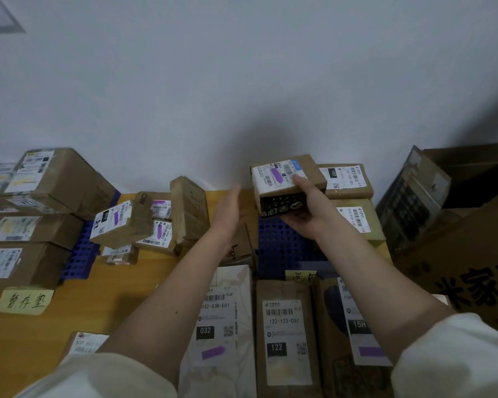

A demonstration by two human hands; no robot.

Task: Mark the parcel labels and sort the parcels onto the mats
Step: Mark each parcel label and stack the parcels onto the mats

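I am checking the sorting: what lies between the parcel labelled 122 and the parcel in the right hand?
In the head view, a blue perforated mat and a yellow note.

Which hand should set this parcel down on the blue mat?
Right. The right hand already grips the parcel directly above the blue mat; the left hand is open, holding nothing.

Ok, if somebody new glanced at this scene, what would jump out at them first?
Probably the small parcel held up in the right hand above the blue mat, its label streaked with purple marker. The left hand hovers open beside it, holding nothing. Around them, labelled cardboard parcels crowd the yellow table, with a handwritten yellow note near the left edge.
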